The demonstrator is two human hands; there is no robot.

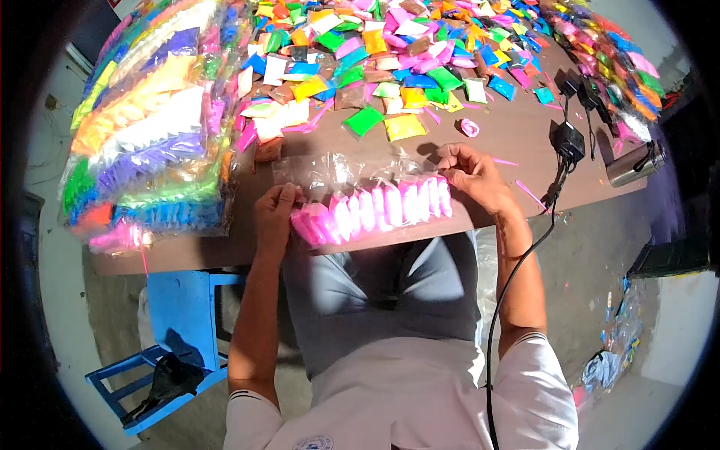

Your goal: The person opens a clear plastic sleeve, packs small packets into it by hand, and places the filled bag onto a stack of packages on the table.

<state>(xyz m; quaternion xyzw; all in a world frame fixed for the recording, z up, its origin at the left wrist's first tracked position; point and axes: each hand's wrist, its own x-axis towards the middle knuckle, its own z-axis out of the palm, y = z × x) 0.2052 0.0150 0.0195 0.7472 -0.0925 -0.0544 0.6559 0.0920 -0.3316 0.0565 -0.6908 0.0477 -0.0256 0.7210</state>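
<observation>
A clear plastic bag [375, 208] with a row of pink packets in it lies along the table's near edge. My left hand [276, 214] pinches its left end between thumb and fingers. At the other end, my right hand [474, 174] has its fingers curled onto the bag's upper right corner. The bag's clear upper part stretches flat between both hands, above the packets. Just beyond it lie a loose yellow packet [405, 127] and a green packet [364, 121].
Loose coloured packets [405, 45] heap across the far table. Filled bags [154, 135] are stacked at left, more bags [611, 60] at right. A black cable with an adapter [568, 141] runs down past my right arm. A metal flask [636, 163] lies at the right edge. A blue chair [180, 300] stands below left.
</observation>
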